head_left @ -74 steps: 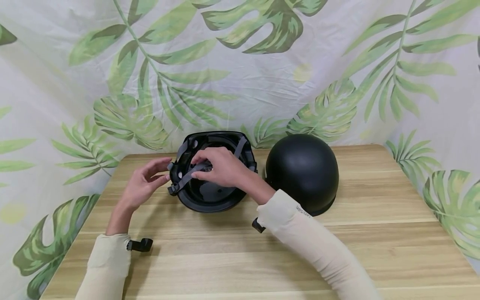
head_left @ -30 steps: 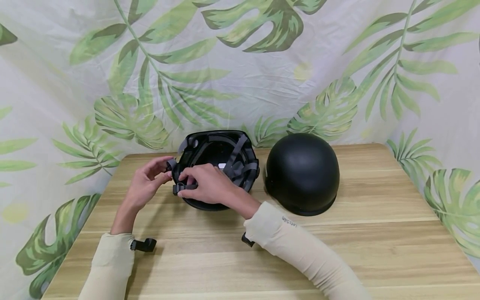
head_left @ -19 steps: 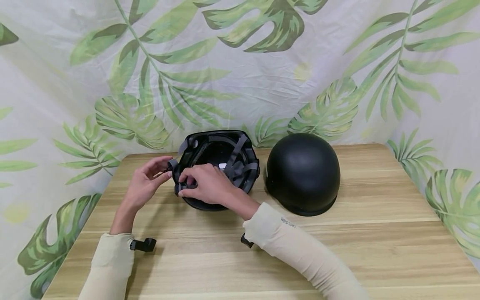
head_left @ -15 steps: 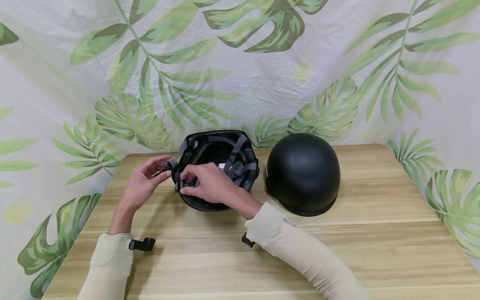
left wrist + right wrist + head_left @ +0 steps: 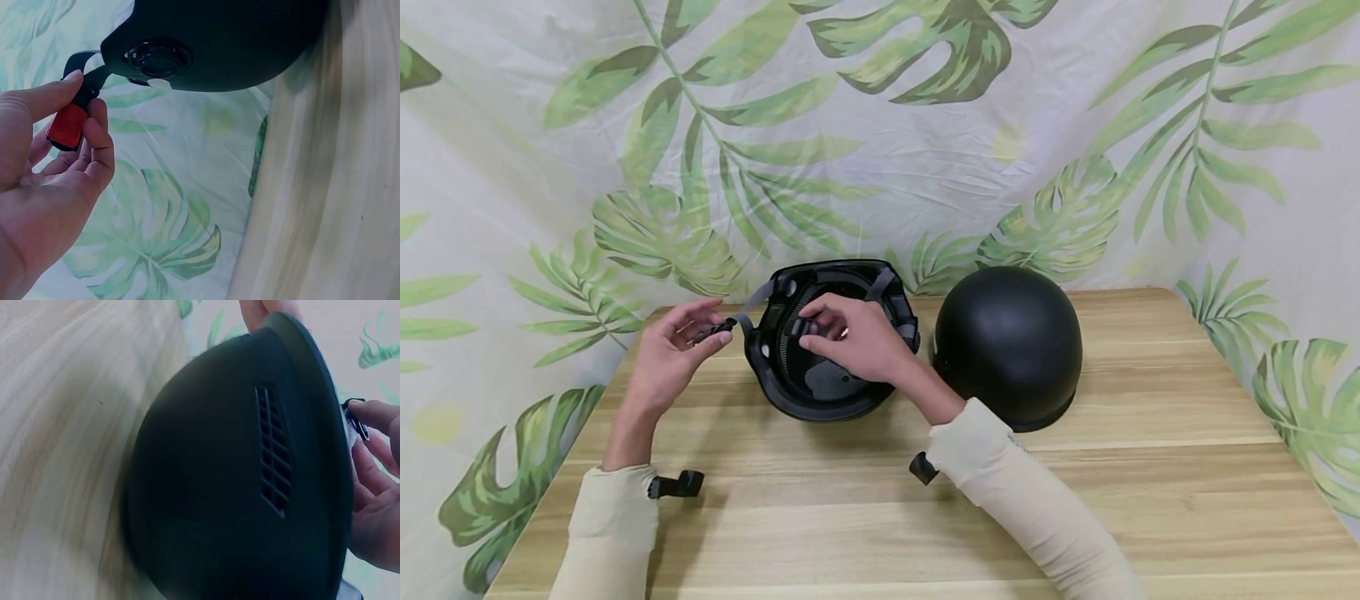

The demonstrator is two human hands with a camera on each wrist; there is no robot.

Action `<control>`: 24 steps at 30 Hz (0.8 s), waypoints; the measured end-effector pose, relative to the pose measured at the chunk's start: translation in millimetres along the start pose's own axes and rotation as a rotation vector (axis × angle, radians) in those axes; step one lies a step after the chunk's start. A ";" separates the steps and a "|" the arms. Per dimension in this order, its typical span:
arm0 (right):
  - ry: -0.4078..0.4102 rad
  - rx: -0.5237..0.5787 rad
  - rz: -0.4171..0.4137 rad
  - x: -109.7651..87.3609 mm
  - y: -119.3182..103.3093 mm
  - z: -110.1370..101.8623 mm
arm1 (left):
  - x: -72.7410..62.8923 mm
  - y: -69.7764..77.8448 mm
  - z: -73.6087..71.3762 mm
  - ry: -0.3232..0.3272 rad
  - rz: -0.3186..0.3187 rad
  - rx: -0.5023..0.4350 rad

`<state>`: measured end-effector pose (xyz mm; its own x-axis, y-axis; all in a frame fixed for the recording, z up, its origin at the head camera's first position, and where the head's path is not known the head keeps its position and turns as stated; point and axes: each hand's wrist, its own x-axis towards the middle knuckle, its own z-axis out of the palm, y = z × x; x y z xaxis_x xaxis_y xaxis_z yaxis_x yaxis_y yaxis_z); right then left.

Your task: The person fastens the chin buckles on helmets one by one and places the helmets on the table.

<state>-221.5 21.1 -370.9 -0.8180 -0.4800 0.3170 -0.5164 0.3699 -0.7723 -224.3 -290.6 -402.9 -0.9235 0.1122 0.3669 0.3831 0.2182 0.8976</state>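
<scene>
A black helmet [image 5: 831, 410] lies upside down near the table's back edge, its lining and grey straps showing. Left of it, my left hand [image 5: 662, 354] pinches a strap buckle [image 5: 721, 327] between thumb and fingers. The left wrist view shows this buckle with a red part [image 5: 67, 127], on a dark strap [image 5: 94, 78] that runs to the helmet's side. Over the helmet's opening, my right hand [image 5: 868, 346] pinches a black buckle piece [image 5: 357, 419] on the other strap. The two buckle pieces are apart.
A second black helmet [image 5: 1007, 346] sits dome up to the right, near my right forearm. Both stand on a wood-grain table [image 5: 805, 517]. A leaf-print cloth [image 5: 925, 183] hangs close behind the table's back edge.
Both hands were close together at the helmet's left rim. My right hand has moved right and up with its buckle piece, while my left hand has drawn left, pulling its strap out from the helmet.
</scene>
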 end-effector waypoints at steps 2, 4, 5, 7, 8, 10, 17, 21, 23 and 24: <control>0.016 0.004 0.000 -2.6 1.6 -5.8 | 0.8 3.0 0.8 0.018 0.008 0.008; 0.031 0.004 0.005 -5.4 3.3 -11.1 | 1.5 5.8 2.1 0.030 0.013 0.030; 0.039 0.006 0.010 -6.7 3.9 -13.4 | 2.0 7.5 3.0 0.034 0.014 0.034; 0.049 0.024 0.021 -8.9 5.8 -17.8 | 2.6 11.3 4.8 0.042 0.010 0.047; 0.053 0.033 0.028 -9.9 6.9 -19.7 | 2.8 12.9 5.5 0.042 0.011 0.052; 0.060 0.051 0.043 -11.7 8.5 -23.2 | 3.3 16.4 6.5 0.045 0.006 0.048; 0.088 0.078 0.066 -16.5 12.5 -30.2 | 5.9 22.2 8.4 0.080 0.050 -0.084; 0.105 0.110 0.068 -19.5 13.8 -32.3 | 9.1 22.6 11.1 0.115 0.082 -0.217; 0.108 0.128 0.070 -20.8 14.4 -33.0 | 10.6 23.2 13.5 0.125 0.087 -0.312; 0.108 0.136 0.071 -21.3 14.8 -33.3 | 11.6 23.7 15.0 0.125 0.090 -0.365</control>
<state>-220.2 63.3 -370.7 -0.8773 -0.3653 0.3112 -0.4238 0.2854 -0.8596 -225.6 -269.6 -381.0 -0.8906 -0.0090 0.4547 0.4509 -0.1488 0.8801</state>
